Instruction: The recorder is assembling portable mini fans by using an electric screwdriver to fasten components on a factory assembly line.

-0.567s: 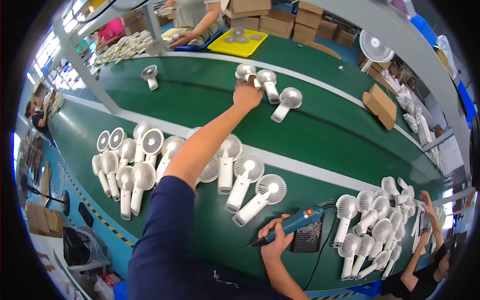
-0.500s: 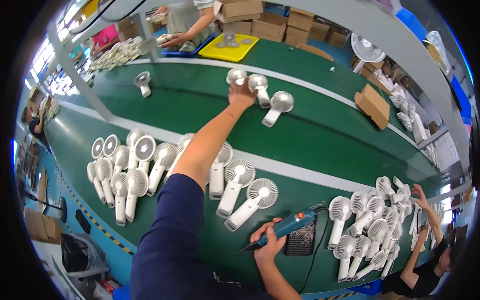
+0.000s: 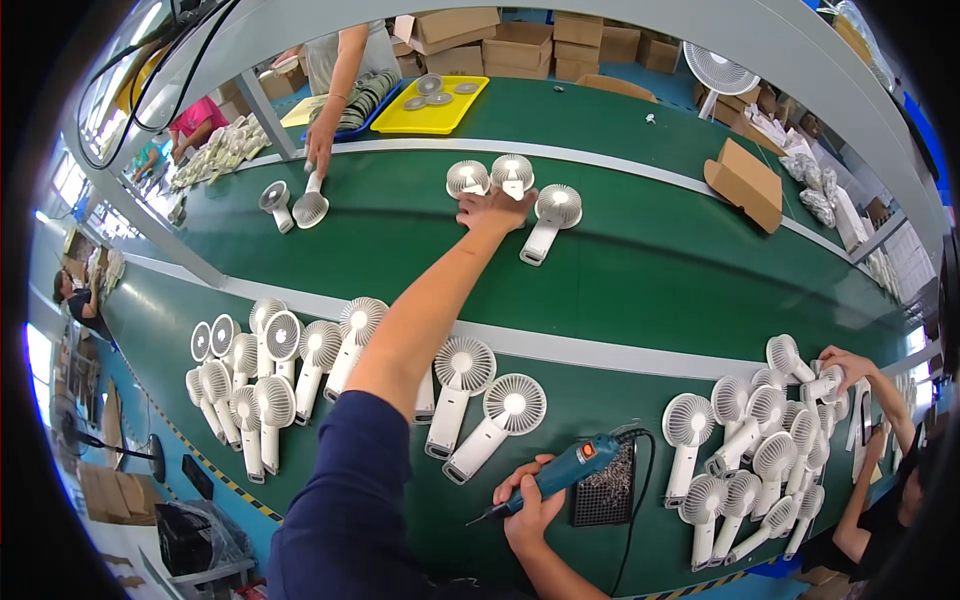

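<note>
With my left arm stretched far across the green table, my left hand [image 3: 493,209] is closed over the handles of two white handheld fans, a left fan [image 3: 467,178] and a right fan [image 3: 513,172]. Their handles are mostly hidden under the fingers. A third handheld fan [image 3: 557,206] lies just to the right, apart from the hand. Close to me, my right hand [image 3: 530,508] is wrapped round a teal electric screwdriver [image 3: 575,464], its bit pointing left. Beside the tool sits a black tray of small screws [image 3: 606,490].
Rows of white fans [image 3: 276,401] lie at the left, and more fans [image 3: 775,455] are heaped at the right, where a co-worker's hand [image 3: 848,366] reaches in. Another person's hand [image 3: 320,145] touches a fan [image 3: 311,207] across the table. A yellow tray [image 3: 440,118] and open carton [image 3: 745,185] stand farther back.
My left hand has shifted slightly and now covers both fans' handles. The person across has set a hand on a fan next to the lone one. The right co-worker's hand has lowered onto the heap.
</note>
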Demonstrator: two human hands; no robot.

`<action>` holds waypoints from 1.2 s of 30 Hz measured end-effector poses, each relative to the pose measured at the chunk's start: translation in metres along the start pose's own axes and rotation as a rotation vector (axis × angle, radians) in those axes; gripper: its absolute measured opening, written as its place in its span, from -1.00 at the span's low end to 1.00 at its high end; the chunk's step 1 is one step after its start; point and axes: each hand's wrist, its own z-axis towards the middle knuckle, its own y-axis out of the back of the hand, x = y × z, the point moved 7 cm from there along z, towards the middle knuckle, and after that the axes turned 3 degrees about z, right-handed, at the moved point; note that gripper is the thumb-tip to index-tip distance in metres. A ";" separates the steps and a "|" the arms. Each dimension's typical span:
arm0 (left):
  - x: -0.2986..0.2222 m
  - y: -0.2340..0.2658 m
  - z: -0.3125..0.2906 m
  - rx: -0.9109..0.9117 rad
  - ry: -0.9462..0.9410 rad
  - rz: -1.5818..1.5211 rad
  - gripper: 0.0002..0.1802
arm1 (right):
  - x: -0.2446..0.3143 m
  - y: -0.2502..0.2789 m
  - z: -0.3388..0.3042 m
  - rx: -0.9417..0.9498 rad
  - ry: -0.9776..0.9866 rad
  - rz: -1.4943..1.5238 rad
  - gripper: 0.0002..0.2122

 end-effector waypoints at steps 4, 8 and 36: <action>0.023 -0.013 0.017 -0.038 0.072 0.143 -0.14 | -0.008 0.003 -0.002 0.010 -0.026 0.004 -0.69; 0.038 -0.019 0.026 0.010 -0.111 0.164 -0.09 | -0.009 0.000 0.002 -0.037 -0.015 0.001 -0.68; 0.331 0.110 -0.332 -0.313 -0.213 0.141 -0.38 | -0.004 -0.011 0.006 0.018 -0.022 -0.041 -0.73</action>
